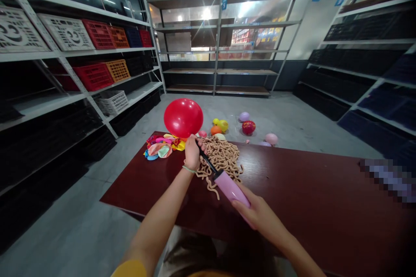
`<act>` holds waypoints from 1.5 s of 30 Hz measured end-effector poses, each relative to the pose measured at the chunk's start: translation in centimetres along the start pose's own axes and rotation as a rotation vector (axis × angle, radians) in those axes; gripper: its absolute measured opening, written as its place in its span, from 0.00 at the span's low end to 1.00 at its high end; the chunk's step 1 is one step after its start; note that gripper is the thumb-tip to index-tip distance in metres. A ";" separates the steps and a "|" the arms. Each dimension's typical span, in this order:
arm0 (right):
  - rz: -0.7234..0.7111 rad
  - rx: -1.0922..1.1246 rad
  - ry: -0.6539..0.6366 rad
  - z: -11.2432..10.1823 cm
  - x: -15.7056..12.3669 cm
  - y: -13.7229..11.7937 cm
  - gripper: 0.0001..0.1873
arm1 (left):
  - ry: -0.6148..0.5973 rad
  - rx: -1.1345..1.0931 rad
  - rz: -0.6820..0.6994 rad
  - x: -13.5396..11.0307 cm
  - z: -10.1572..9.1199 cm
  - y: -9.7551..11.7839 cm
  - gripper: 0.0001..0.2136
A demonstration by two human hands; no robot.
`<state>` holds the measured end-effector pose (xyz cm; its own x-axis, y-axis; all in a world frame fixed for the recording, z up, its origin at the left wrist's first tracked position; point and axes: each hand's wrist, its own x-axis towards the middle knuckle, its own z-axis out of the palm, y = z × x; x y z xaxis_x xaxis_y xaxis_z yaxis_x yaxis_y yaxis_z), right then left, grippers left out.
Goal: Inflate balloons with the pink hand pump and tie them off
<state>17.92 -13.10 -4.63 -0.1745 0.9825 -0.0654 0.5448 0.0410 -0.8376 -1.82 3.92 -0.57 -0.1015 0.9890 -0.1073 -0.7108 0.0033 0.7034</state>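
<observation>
My left hand [192, 154] is closed around the black end of a balloon pump, at the neck of a red balloon [183, 117]. The balloon is large, round and shiny, swelling up just beyond my fingers; its neck is hidden by them. My right hand [251, 207] wraps around the pink barrel of the balloon pump [230, 189], which slants across the table toward my left hand. Under and beside the pump lies a heap of tan, twisted long balloons or cords [224, 156]. Left of my left hand is a pile of flat, colourful balloons [162, 146].
The dark red table [292, 190] spans the front. Beyond it, inflated balloons lie on the grey floor, among them a patterned red balloon [248, 127] and a yellow balloon [222, 126]. Shelves with crates [97, 75] stand left, more shelving behind and right. A blurred object [388, 177] sits far right.
</observation>
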 end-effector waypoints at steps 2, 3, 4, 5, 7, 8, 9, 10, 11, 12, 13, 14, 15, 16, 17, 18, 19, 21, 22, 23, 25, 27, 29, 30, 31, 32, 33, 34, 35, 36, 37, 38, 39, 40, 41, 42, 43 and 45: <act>0.014 -0.013 -0.015 -0.8 -1.4 0.8 0.34 | -0.024 0.017 0.061 0.8 -0.3 0.5 0.10; 0.014 -0.021 -0.025 -1.2 -1.9 1.1 0.34 | -0.035 0.023 0.092 1.1 -0.5 0.6 0.09; 0.012 -0.029 -0.034 -1.4 -2.3 1.4 0.34 | -0.034 0.023 0.104 1.4 -0.7 0.8 0.08; 0.010 -0.037 -0.042 -1.6 -2.6 1.5 0.34 | -0.030 0.019 0.107 1.7 -0.9 0.9 0.08; 0.019 -0.052 -0.050 -1.7 -2.7 1.5 0.33 | -0.011 0.010 0.111 1.8 -1.2 1.0 0.08; 0.029 -0.061 -0.051 -1.6 -2.6 1.4 0.33 | 0.000 0.003 0.111 1.8 -1.2 1.1 0.08; 0.042 -0.071 -0.048 -1.4 -2.3 1.3 0.32 | 0.015 -0.005 0.112 1.5 -1.3 1.0 0.09; 0.053 -0.080 -0.047 -1.2 -1.8 1.1 0.32 | 0.030 -0.012 0.109 1.2 -1.3 1.0 0.09; 0.060 -0.091 -0.043 -0.9 -1.3 0.8 0.32 | 0.042 -0.019 0.104 0.8 -1.3 0.8 0.10; 0.066 -0.106 -0.038 -0.5 -0.7 0.4 0.32 | 0.047 -0.023 0.097 0.3 -1.3 0.6 0.10; 0.069 -0.127 -0.035 -0.1 0.0 0.1 0.32 | 0.049 -0.022 0.090 -0.2 -1.4 0.2 0.10; 0.069 -0.155 -0.033 0.3 0.7 -0.3 0.32 | 0.048 -0.019 0.084 -0.7 -1.4 -0.2 0.11; 0.067 -0.184 -0.027 0.7 1.3 -0.8 0.32 | 0.041 -0.013 0.076 -1.2 -1.5 -0.7 0.11; 0.064 -0.208 -0.024 1.1 1.9 -1.2 0.32 | 0.033 -0.007 0.065 -1.6 -1.7 -1.1 0.11; 0.058 -0.223 -0.020 1.4 2.4 -1.6 0.32 | 0.024 -0.001 0.056 -2.0 -1.8 -1.6 0.11; 0.051 -0.228 -0.018 1.7 2.7 -1.9 0.32 | 0.015 0.005 0.049 -2.2 -2.0 -2.0 0.11; 0.047 -0.225 -0.015 1.9 2.8 -2.1 0.32 | 0.005 0.012 0.048 -2.4 -2.1 -2.3 0.11; 0.044 -0.214 -0.011 2.2 2.6 -2.1 0.33 | -0.015 0.032 0.062 -2.5 -2.4 -2.5 0.11; 0.038 -0.211 -0.009 2.1 2.2 -1.9 0.33 | -0.021 0.044 0.075 -2.3 -2.4 -2.5 0.10; 0.027 -0.206 -0.008 2.0 1.7 -1.5 0.33 | -0.026 0.055 0.090 -2.2 -2.4 -2.4 0.11; 0.003 -0.191 -0.016 1.3 0.5 -0.4 0.34 | -0.025 0.064 0.113 -1.6 -2.3 -2.0 0.11; -0.005 -0.176 -0.034 0.3 -0.9 0.8 0.35 | -0.015 0.053 0.127 -1.0 -2.2 -1.5 0.12; 0.009 -0.166 -0.055 -0.7 -2.2 1.9 0.36 | -0.003 0.036 0.126 -0.5 -2.1 -1.0 0.12; 0.017 -0.162 -0.064 -1.2 -2.8 2.4 0.36 | 0.004 0.028 0.122 -0.2 -2.0 -0.8 0.11; 0.024 -0.158 -0.070 -1.6 -3.3 2.8 0.36 | 0.010 0.022 0.118 -0.1 -2.0 -0.5 0.10; 0.031 -0.156 -0.074 -1.9 -3.7 3.0 0.36 | 0.017 0.017 0.113 0.0 -1.9 -0.3 0.10; 0.040 -0.157 -0.072 -2.2 -4.0 3.2 0.36 | 0.022 0.011 0.109 0.0 -1.9 -0.1 0.09; 0.048 -0.162 -0.071 -2.3 -4.2 3.3 0.36 | 0.025 0.004 0.107 0.0 -1.9 0.1 0.08; 0.052 -0.171 -0.068 -2.4 -4.3 3.2 0.36 | 0.026 -0.006 0.108 -0.1 -1.9 0.3 0.08; 0.054 -0.180 -0.068 -2.3 -4.3 3.1 0.36 | 0.028 -0.016 0.110 -0.2 -2.0 0.5 0.08; 0.052 -0.188 -0.068 -2.2 -4.2 2.9 0.35 | 0.032 -0.024 0.112 -0.3 -2.1 0.6 0.08; 0.047 -0.195 -0.068 -2.0 -4.0 2.6 0.35 | 0.039 -0.030 0.113 -0.4 -2.2 0.6 0.08; 0.040 -0.200 -0.069 -1.8 -3.6 2.2 0.34 | 0.046 -0.034 0.114 -0.6 -2.3 0.6 0.08; 0.032 -0.203 -0.069 -1.5 -3.2 1.8 0.34 | 0.055 -0.035 0.114 -0.8 -2.3 0.4 0.08; 0.027 -0.205 -0.068 -1.1 -2.7 1.4 0.33 | 0.061 -0.034 0.114 -1.0 -2.4 0.2 0.08; 0.023 -0.207 -0.066 -0.7 -2.0 1.0 0.33 | 0.064 -0.030 0.117 -1.4 -2.4 -0.1 0.08; 0.019 -0.207 -0.065 -0.3 -1.3 0.6 0.33 | 0.063 -0.025 0.120 -1.8 -2.5 -0.5 0.08; 0.018 -0.205 -0.056 0.6 0.1 -0.2 0.33 | 0.053 -0.005 0.119 -2.6 -2.4 -1.3 0.09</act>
<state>17.34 -13.12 -4.77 -0.2057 0.9719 -0.1144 0.7023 0.0652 -0.7088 -2.31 0.97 -2.94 -0.2223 0.9731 -0.0602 -0.6949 -0.1148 0.7099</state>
